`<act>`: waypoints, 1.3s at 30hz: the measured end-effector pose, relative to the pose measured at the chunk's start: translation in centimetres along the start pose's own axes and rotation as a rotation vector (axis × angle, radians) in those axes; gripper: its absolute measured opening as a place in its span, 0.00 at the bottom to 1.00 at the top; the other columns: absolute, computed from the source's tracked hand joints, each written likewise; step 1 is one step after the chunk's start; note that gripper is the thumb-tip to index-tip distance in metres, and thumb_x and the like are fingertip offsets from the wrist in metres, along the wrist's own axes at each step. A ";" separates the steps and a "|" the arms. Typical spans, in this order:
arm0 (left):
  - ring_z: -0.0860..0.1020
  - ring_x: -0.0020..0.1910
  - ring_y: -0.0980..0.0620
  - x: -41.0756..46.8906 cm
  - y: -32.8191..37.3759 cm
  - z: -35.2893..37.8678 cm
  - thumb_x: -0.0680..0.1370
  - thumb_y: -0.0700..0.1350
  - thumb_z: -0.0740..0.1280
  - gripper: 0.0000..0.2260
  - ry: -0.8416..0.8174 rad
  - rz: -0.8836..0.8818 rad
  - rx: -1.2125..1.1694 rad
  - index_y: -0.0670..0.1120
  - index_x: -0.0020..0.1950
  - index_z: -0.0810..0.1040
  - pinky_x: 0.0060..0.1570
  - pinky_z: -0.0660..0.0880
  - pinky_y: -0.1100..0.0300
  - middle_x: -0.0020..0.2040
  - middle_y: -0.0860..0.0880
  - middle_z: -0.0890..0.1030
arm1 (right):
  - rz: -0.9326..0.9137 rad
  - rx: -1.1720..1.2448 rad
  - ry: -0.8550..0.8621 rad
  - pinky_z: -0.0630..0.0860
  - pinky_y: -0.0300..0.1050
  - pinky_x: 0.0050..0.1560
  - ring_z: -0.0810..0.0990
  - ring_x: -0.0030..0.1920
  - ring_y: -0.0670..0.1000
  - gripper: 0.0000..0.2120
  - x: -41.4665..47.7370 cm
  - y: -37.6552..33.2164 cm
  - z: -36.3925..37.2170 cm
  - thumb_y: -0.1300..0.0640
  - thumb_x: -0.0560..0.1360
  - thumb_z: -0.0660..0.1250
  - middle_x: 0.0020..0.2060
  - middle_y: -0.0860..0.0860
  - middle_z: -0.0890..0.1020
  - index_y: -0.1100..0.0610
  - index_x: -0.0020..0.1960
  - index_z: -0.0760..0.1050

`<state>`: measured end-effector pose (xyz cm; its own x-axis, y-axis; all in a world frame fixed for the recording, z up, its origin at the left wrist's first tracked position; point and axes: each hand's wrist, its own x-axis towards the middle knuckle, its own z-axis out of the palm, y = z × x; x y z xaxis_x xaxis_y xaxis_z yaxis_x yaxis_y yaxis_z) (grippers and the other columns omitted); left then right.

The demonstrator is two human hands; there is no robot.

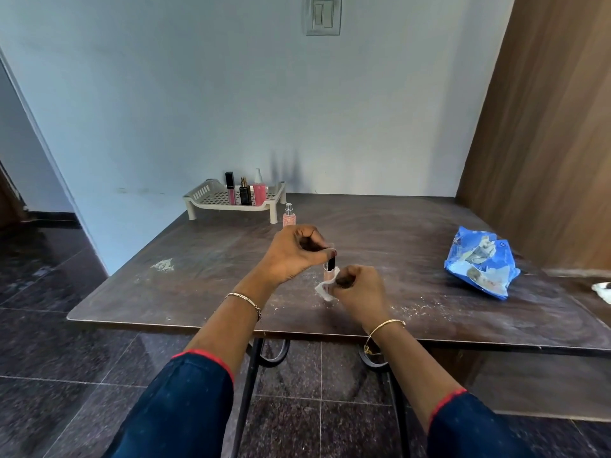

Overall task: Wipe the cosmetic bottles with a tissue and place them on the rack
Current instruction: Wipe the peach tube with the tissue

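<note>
My left hand pinches the black cap of a small pale-pink cosmetic bottle held upright over the table's middle. My right hand presses a white tissue against the bottle's lower body. At the back left stands a beige perforated rack. On it are a pink lip-gloss tube, a dark bottle with a gold neck and a pink spray bottle with a white top. Another pink perfume bottle stands on the table just right of the rack.
The dark brown table is dusted with white powder near its front edge. A crumpled blue tissue pack lies at the right, a white scrap further right. A wooden panel rises at the right, a wall behind.
</note>
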<state>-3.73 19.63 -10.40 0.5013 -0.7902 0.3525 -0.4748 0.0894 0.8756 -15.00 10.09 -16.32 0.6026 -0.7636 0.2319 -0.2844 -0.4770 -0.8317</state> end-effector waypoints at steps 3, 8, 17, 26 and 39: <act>0.82 0.41 0.53 0.0 -0.1 -0.1 0.69 0.36 0.75 0.06 -0.028 -0.005 -0.038 0.41 0.44 0.81 0.47 0.77 0.62 0.39 0.48 0.84 | -0.056 0.136 0.066 0.75 0.48 0.35 0.73 0.30 0.46 0.11 0.1 -0.9 -0.5 0.59 0.64 0.77 0.26 0.49 0.78 0.58 0.30 0.76; 0.83 0.45 0.49 -0.1 0.0 -0.3 0.70 0.35 0.74 0.09 -0.070 -0.018 -0.058 0.40 0.49 0.81 0.49 0.78 0.59 0.43 0.45 0.85 | -0.105 0.182 0.097 0.72 0.48 0.33 0.71 0.28 0.45 0.11 -0.5 -1.0 -0.4 0.58 0.65 0.76 0.25 0.50 0.76 0.61 0.32 0.76; 0.82 0.48 0.51 -0.5 0.1 -0.7 0.72 0.35 0.72 0.06 -0.062 -0.031 -0.073 0.38 0.48 0.82 0.52 0.77 0.63 0.47 0.44 0.84 | -0.044 -0.286 0.018 0.77 0.44 0.43 0.81 0.39 0.49 0.11 -1.7 0.2 -0.3 0.44 0.65 0.73 0.37 0.46 0.84 0.50 0.41 0.81; 0.82 0.50 0.53 -1.4 0.1 0.0 0.70 0.39 0.74 0.06 0.021 -0.038 -0.102 0.42 0.47 0.83 0.54 0.77 0.60 0.48 0.48 0.84 | -0.053 -0.254 0.090 0.74 0.43 0.42 0.80 0.37 0.48 0.10 -2.7 -0.1 0.2 0.45 0.64 0.73 0.33 0.46 0.83 0.51 0.36 0.80; 0.83 0.43 0.51 -6.7 -2.5 3.1 0.66 0.39 0.73 0.07 0.226 -0.117 -0.519 0.44 0.43 0.84 0.46 0.80 0.60 0.43 0.44 0.85 | -0.336 -0.332 0.047 0.58 0.34 0.30 0.68 0.33 0.44 0.12 -5.0 -2.7 -1.4 0.52 0.70 0.69 0.32 0.43 0.69 0.49 0.34 0.66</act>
<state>-8.15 22.89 -15.93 0.6984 -0.6685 0.2557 -0.0186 0.3402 0.9402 -18.33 14.60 -14.53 0.6696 -0.5585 0.4896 -0.3070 -0.8084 -0.5023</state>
